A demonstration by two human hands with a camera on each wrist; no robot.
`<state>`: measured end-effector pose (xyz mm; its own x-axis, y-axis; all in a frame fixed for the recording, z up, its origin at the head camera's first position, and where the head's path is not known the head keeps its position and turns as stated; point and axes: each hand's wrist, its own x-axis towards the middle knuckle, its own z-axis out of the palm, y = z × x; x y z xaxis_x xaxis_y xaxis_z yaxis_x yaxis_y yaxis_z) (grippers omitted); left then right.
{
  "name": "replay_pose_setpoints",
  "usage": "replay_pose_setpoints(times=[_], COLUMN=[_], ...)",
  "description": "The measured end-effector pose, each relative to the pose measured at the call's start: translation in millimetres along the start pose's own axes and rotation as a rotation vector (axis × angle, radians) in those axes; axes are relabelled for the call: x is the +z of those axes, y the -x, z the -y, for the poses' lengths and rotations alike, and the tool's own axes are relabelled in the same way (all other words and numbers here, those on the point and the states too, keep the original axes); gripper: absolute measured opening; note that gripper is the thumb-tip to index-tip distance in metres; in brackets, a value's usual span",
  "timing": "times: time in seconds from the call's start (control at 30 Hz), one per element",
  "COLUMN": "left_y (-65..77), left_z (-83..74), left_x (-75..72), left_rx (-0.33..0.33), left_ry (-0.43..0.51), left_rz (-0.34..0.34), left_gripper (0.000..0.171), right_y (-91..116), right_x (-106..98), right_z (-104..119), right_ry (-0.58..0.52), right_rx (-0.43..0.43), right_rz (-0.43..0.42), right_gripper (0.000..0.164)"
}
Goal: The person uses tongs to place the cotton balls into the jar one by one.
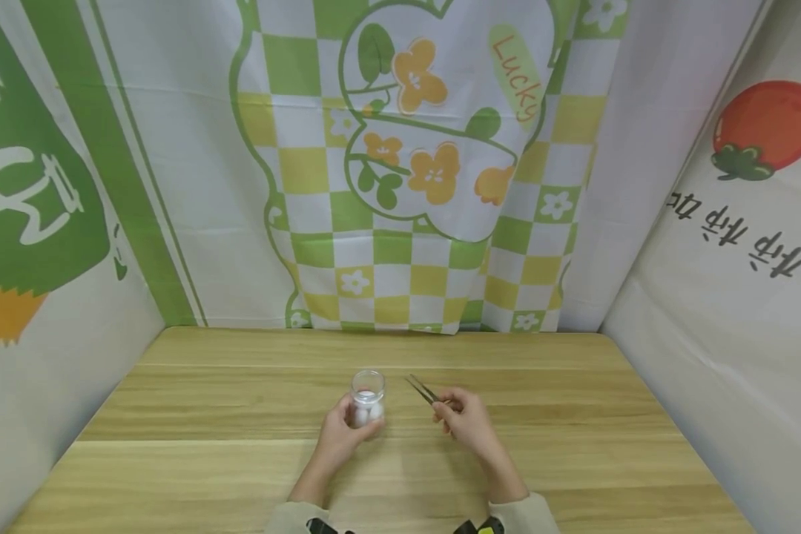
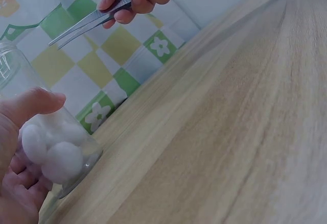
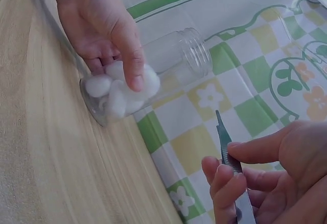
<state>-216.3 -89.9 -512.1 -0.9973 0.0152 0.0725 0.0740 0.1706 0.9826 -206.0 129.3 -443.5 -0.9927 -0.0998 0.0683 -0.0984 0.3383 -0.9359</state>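
Note:
A clear glass jar (image 1: 368,386) with a threaded, uncovered mouth stands upright on the table. White cotton balls (image 3: 125,89) fill its lower part. My left hand (image 1: 344,434) grips the jar low down, thumb across the near side and fingers round the back. Metal tweezers (image 2: 97,20) are pinched between the thumb and fingers of my right hand (image 1: 466,421). Their tips (image 1: 410,378) stand slightly apart with nothing between them, to the right of the jar and not touching it. In the right wrist view the tweezers (image 3: 235,168) point up past my fingers.
The wooden table (image 1: 541,460) extends around both hands. A checkered cloth (image 1: 400,282) with flowers hangs behind its far edge. Printed fabric walls stand at the left (image 1: 40,185) and right (image 1: 727,297).

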Motion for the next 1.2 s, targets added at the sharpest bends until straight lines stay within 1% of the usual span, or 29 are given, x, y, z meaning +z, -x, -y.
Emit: replay_pose_setpoints(times=[0.13, 0.3, 0.53, 0.77, 0.97, 1.2], left_y=[-0.4, -0.4, -2.1, -1.7, -1.0, -1.4], left_z=[0.2, 1.2, 1.3, 0.9, 0.9, 1.0], left_x=[-1.0, -0.8, -0.7, -1.0, -1.3, -0.8], left_rx=[0.004, 0.002, 0.001, 0.001, 0.005, -0.001], left_ry=[0.003, 0.010, 0.003, 0.013, 0.011, 0.012], left_rz=[0.003, 0.004, 0.003, 0.002, 0.006, 0.008], left_gripper=[0.059, 0.059, 0.057, 0.056, 0.059, 0.059], right_y=[-0.7, -0.3, -0.9, 0.3, -1.1, -2.2], right_x=[1.0, 0.9, -2.3, -3.8, -4.9, -5.8], right_z=[-0.2, -1.7, -3.5, -4.6, -8.9, -9.8], right_ry=[-0.011, -0.026, -0.032, -0.018, -0.006, 0.020], right_rx=[0.027, 0.075, 0.104, 0.131, 0.154, 0.178], right_rz=[-0.019, -0.028, -0.010, -0.028, -0.036, -0.093], right_gripper=[0.016, 0.018, 0.022, 0.023, 0.021, 0.022])
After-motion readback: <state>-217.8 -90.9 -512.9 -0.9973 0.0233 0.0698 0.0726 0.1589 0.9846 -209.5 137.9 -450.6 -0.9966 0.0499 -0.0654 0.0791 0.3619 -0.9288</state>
